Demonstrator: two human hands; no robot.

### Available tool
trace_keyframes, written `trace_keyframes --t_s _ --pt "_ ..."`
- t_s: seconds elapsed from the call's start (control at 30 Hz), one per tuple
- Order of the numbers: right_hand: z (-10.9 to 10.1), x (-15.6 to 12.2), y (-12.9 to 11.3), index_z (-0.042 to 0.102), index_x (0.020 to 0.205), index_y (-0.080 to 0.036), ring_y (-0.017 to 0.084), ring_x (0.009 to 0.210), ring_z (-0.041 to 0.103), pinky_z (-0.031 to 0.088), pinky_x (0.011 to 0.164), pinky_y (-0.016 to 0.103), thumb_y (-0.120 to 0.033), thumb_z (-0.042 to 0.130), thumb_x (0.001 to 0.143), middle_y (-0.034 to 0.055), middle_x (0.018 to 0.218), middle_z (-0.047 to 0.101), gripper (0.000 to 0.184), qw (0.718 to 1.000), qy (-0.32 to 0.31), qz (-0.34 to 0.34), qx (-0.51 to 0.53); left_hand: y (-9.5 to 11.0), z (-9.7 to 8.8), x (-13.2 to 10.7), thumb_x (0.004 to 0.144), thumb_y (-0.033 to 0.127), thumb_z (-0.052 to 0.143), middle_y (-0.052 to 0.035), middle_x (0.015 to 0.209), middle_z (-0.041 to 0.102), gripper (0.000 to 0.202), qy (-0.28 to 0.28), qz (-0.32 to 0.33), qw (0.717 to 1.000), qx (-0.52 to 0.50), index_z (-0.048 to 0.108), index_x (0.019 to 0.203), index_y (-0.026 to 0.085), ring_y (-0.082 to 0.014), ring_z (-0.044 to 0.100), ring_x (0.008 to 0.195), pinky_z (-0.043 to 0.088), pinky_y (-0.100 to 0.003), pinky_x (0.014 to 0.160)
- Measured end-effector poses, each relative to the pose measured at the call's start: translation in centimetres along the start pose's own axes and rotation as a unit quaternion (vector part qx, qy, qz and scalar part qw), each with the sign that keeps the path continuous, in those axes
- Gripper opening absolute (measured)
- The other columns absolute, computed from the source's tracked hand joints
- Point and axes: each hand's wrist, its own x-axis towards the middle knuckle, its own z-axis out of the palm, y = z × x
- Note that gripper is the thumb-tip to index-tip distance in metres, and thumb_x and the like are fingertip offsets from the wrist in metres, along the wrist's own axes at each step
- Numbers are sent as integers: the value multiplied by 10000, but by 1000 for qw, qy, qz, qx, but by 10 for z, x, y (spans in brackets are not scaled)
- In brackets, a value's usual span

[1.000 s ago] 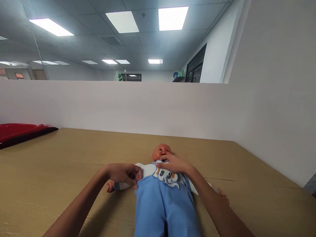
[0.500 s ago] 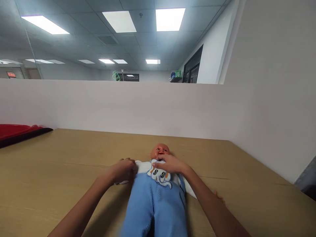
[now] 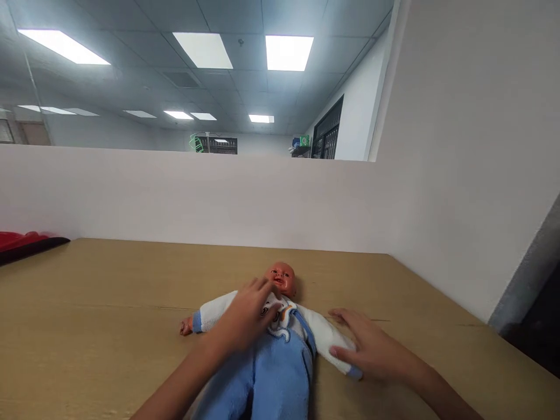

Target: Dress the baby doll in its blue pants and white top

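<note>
A baby doll (image 3: 280, 332) lies on its back on the tan table (image 3: 109, 303), head away from me, dressed in blue overalls with an elephant print over a white top with blue cuffs. My left hand (image 3: 247, 315) rests flat on the doll's chest just below its chin, fingers stretched out. My right hand (image 3: 370, 347) lies open over the end of the doll's outstretched sleeve on the right, fingers spread. The doll's other arm sticks out to the left, uncovered.
A red and black tray (image 3: 26, 244) sits at the table's far left edge. White partition walls (image 3: 196, 198) close the table at the back and on the right. A dark gap shows at the far right.
My left hand moved from the doll's left shoulder onto its chest. My right hand left the doll's neck and went right to the sleeve end. The view turned right.
</note>
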Motion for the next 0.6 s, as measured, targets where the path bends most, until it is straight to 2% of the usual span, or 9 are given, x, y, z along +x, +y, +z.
trace_keyframes --t_s 0.07,0.13,0.2,0.23,0.3,0.37,0.47,0.6 --pt "6 -24 26 611 1430 -172 403 1355 569 424 1165 538 -428 805 756 201 1466 637 747 1000 7 4 4 18 14 13 1033 221 665 -94 1311 669 175 -27 53 998 0 643 1207 209 -292 590 1274 466 -471 1146" --pt "14 -39 45 655 1352 -194 324 1040 710 562 910 428 -352 746 773 133 1189 755 606 997 12 34 73 27 30 28 961 173 735 -110 1300 687 236 -65 86 994 23 675 1189 193 -334 591 1295 435 -536 1173" --pt "20 -45 55 711 1219 -226 263 799 708 554 711 353 -310 722 762 53 944 756 465 987 39 45 148 27 43 38 934 163 753 -123 1212 720 194 -89 100 991 31 708 1123 171 -354 633 1234 462 -560 1135" --pt "21 -46 58 728 1163 -240 252 748 701 546 668 341 -295 736 734 31 884 739 433 981 62 47 178 26 48 42 940 173 747 -125 1170 729 152 -92 103 990 31 716 1088 164 -357 653 1197 480 -563 1108" --pt "18 -43 61 747 1115 -259 271 781 728 579 686 347 -263 789 659 26 882 738 458 968 112 53 220 23 51 44 971 208 722 -118 1136 734 90 -90 110 989 34 712 1052 171 -357 666 1167 493 -564 1082" --pt "12 -37 61 762 1091 -266 308 880 755 625 748 371 -278 837 622 53 951 766 475 955 158 62 241 23 51 41 1001 246 705 -93 1149 735 87 -80 120 989 35 693 1074 201 -336 665 1167 508 -521 1062" --pt "5 -26 54 754 1000 -258 336 986 766 660 793 390 -413 885 638 98 1024 798 415 927 245 53 280 28 48 36 1060 283 632 -52 1177 728 98 -61 140 988 34 651 1146 242 -282 668 1133 527 -423 998" --pt "9 -7 36 700 931 -242 327 969 774 671 764 381 -556 916 621 117 1004 800 491 874 339 21 346 31 49 33 1079 236 571 -46 1175 716 125 -15 178 983 31 621 1193 250 -244 686 1027 502 -345 818"
